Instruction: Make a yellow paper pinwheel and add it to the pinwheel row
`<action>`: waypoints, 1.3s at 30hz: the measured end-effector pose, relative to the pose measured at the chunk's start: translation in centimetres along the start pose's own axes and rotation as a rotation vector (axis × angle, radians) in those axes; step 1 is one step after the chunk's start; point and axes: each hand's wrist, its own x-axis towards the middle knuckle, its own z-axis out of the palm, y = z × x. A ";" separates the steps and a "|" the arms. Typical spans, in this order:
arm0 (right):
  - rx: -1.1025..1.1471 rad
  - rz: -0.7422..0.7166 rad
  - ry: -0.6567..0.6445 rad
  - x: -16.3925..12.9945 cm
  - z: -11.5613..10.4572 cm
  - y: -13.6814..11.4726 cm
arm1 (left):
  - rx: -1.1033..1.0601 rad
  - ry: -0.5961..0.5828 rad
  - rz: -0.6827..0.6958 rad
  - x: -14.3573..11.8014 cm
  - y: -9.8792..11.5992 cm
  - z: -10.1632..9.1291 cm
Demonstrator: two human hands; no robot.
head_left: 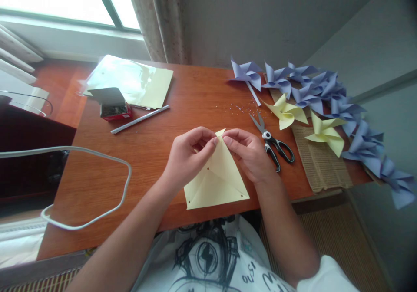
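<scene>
A pale yellow sheet of paper (218,181), creased and marked with small dark holes, lies between my hands near the table's front edge. My left hand (195,151) pinches its far end between thumb and fingers. From the other side my right hand (246,151) grips the same end, its fingertips close to those of the left. The far tip of the paper pokes up between them. Just right of my right hand rest black-and-white scissors (272,142) with their blades parted, pointing away.
Purple pinwheels (311,86) and two yellow pinwheels (286,112) line the right side, by a corrugated cardboard piece (321,164). At the left are a red box (114,112), a paper stick (140,119), yellow sheets in plastic (158,86) and a white cable (97,153). Tiny scraps (239,108) lie beyond the scissors.
</scene>
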 end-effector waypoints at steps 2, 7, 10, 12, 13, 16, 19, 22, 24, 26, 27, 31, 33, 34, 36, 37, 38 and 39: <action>0.047 0.013 0.009 0.0 0.2 0.1 | 0.016 0.004 0.003 0.0 0.0 0.0; 0.105 0.018 0.010 0.0 0.5 0.2 | 0.019 0.007 0.008 0.0 0.0 0.1; 0.109 -0.007 0.013 -0.1 0.6 0.2 | 0.021 0.012 0.009 0.0 0.0 0.1; 0.060 -0.058 0.052 -0.1 0.6 0.3 | 0.028 0.016 0.015 0.0 0.0 0.1; 0.026 -0.087 0.076 -0.1 0.6 0.3 | 0.029 0.015 0.018 0.0 0.0 0.1; -0.071 -0.152 0.117 -0.2 0.6 0.3 | 0.012 -0.001 0.021 0.0 0.0 0.2; -0.127 -0.176 0.117 -0.2 0.6 0.2 | 0.009 -0.020 0.025 0.0 -0.1 0.1; -0.168 -0.195 0.122 -0.3 0.6 0.1 | 0.017 -0.032 0.030 0.0 -0.2 0.1; -0.190 -0.202 0.130 -0.3 0.6 0.1 | 0.027 -0.033 0.035 0.0 -0.3 0.1; -0.208 -0.199 0.138 -0.3 0.6 0.2 | 0.042 -0.033 0.041 0.0 -0.4 0.1; -0.214 -0.197 0.141 -0.3 0.6 0.2 | 0.047 -0.033 0.044 0.0 -0.4 0.1; -0.238 -0.196 0.149 -0.3 0.6 0.2 | 0.059 -0.038 0.048 0.0 -0.4 0.0; -0.242 -0.189 0.150 -0.3 0.6 0.2 | 0.064 -0.037 0.049 0.0 -0.4 0.0; -0.240 -0.185 0.149 -0.3 0.6 0.1 | 0.066 -0.036 0.049 0.0 -0.4 0.0; -0.234 -0.178 0.146 -0.3 0.7 0.1 | 0.066 -0.034 0.047 -0.1 -0.4 -0.1; -0.232 -0.176 0.146 -0.3 0.7 0.0 | 0.067 -0.034 0.045 -0.1 -0.4 -0.1; -0.230 -0.177 0.146 -0.3 0.7 0.0 | 0.067 -0.035 0.043 -0.1 -0.4 -0.1; -0.228 -0.177 0.144 -0.3 0.8 0.0 | 0.068 -0.035 0.041 -0.1 -0.5 -0.1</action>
